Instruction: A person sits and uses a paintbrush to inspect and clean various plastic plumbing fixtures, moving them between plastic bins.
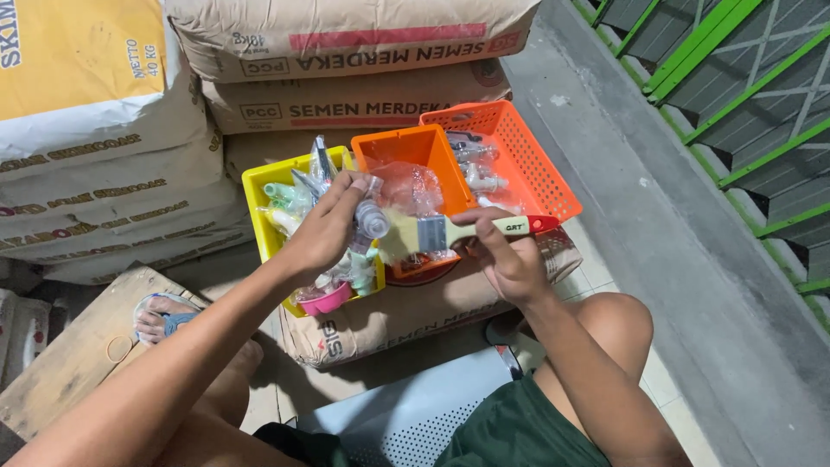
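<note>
Centrally, a paintbrush [450,232] with pale bristles, metal ferrule and cream handle tipped red, held level above the bins. Right hand [510,259] clamped on the handle, thumb on top. Left hand [324,229] closed on a small clear-bagged plastic fitting [372,220], just beside the bristles, over the yellow bin [259,186]. More bagged fittings crowded inside that bin, a pink cap [327,300] at its near end. Beside it an orange bin [406,147], then an orange perforated basket [527,156] with white fittings inside. All three resting on a cement sack [406,316]; further sacks [346,104] stacked behind and left. Bare knee [614,324] at right, sandalled foot [160,320] on a wooden board [78,355] at left.
</note>
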